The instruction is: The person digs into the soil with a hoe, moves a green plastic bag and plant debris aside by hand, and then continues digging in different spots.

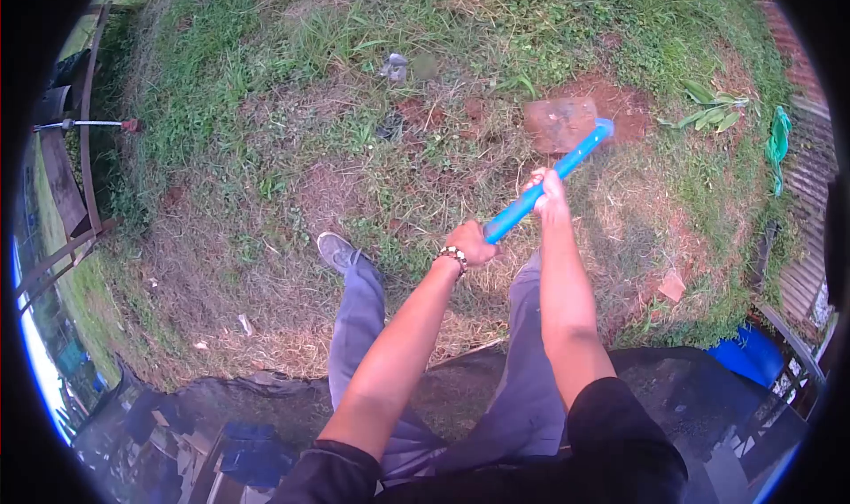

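Note:
A hoe with a blue handle and a broad, rusty blade slants up to the right in front of me. My left hand, with a beaded bracelet at the wrist, is wrapped round the lower end of the handle. Farther up, my right hand grips the same handle, its fingers closed. The blade overlaps a patch of bare reddish soil among the grass.
Dark netting runs behind my legs. Corrugated metal sheets edge the right side, near a green plastic strip and pulled leaves. A wooden frame stands at left. My shoe rests on dry grass.

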`<action>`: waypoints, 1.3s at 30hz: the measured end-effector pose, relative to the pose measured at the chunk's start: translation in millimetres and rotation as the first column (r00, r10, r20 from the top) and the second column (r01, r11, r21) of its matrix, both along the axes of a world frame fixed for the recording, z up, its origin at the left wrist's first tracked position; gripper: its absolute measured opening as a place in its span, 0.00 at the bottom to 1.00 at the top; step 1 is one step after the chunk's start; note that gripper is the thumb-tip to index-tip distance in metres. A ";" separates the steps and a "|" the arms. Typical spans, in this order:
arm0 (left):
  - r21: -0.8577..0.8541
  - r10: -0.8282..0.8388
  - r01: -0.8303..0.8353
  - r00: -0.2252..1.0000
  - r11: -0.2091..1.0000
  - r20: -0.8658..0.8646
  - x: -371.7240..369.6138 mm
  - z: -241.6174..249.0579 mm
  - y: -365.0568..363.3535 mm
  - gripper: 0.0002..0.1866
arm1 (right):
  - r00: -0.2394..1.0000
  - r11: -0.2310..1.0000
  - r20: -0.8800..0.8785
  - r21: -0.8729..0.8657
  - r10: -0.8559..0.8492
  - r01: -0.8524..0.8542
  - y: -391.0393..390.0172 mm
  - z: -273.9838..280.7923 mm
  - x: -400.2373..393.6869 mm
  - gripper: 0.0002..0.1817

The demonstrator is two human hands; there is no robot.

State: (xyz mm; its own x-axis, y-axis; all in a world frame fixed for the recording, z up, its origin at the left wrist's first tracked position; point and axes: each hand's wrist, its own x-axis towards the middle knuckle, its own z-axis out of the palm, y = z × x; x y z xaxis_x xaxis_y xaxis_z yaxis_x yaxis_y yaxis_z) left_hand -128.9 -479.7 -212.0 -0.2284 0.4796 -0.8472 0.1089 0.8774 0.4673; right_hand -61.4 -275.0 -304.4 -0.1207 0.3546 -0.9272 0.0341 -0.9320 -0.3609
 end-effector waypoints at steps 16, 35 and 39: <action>-0.383 -0.084 -0.054 0.939 0.922 -0.333 -119.3 255.9 -520.7 0.14 | 0.987 0.898 -0.148 -0.440 -0.065 -0.007 -563.8 217.6 -172.9 0.04; 0.278 0.154 -0.306 0.876 0.911 0.457 142.0 2.5 81.0 0.12 | 0.983 0.936 0.176 0.353 -0.056 -0.010 -5.4 107.6 116.5 0.19; 0.292 0.028 -0.010 0.998 0.956 -0.058 141.1 -40.9 83.5 0.18 | 0.984 0.979 0.129 0.178 -0.122 0.098 -12.1 42.8 117.3 0.21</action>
